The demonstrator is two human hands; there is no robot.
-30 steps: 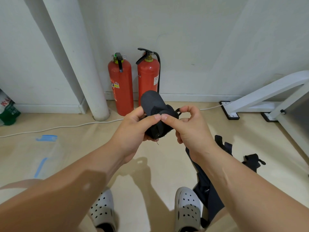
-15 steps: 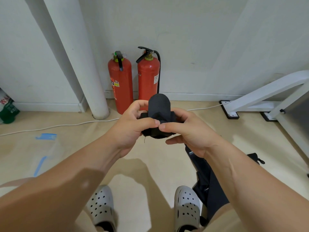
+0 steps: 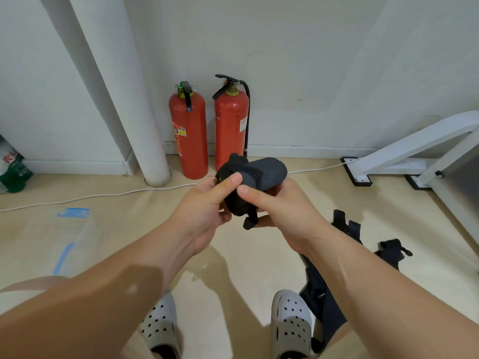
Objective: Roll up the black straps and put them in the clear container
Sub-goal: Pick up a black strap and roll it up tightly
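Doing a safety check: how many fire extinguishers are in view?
2. The left fire extinguisher stands by the white pipe; the right fire extinguisher stands beside it against the wall, its base hidden behind the black strap.

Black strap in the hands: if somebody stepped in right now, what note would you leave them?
Left hand and right hand both pinch a nearly rolled black fabric strap in the air; a short tail hangs loose.
Clear plastic container with blue clips sits on the floor, left; contents unclear.
Loose black straps lie on the floor, right.
Left to do: finish this roll, drop it in, roll the rest.
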